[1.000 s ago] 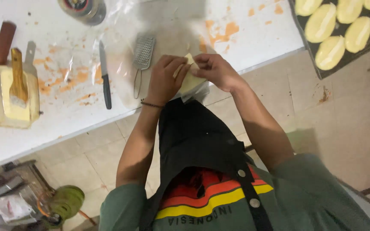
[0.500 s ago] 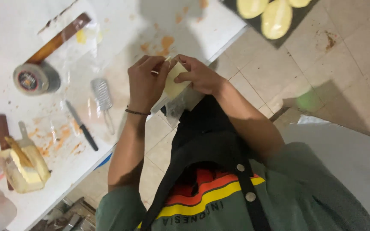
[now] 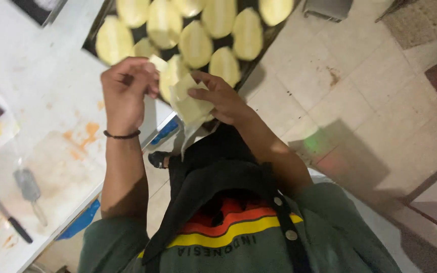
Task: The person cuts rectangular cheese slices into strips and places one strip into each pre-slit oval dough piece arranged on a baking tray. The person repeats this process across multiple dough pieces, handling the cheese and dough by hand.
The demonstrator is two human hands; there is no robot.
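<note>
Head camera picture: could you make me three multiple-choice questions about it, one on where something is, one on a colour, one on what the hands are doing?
1. Where is the dark tray of pale oval dough pieces?
A. On the floor
B. On the white table's far end, past the hands
C. On the person's lap

2. What colour is the band on the left wrist?
A. Black
B. Red
C. White

3. What is the right hand doing?
A. Resting flat on the table
B. Gripping a knife
C. Pinching a pale, thin, floppy sheet

Answers: 1 B, the tray sits on the tabletop beyond the hands. 2 A, a thin black loop rings the wrist. 3 C, fingers pinch the sheet while the left hand holds a small pale scrap.
</note>
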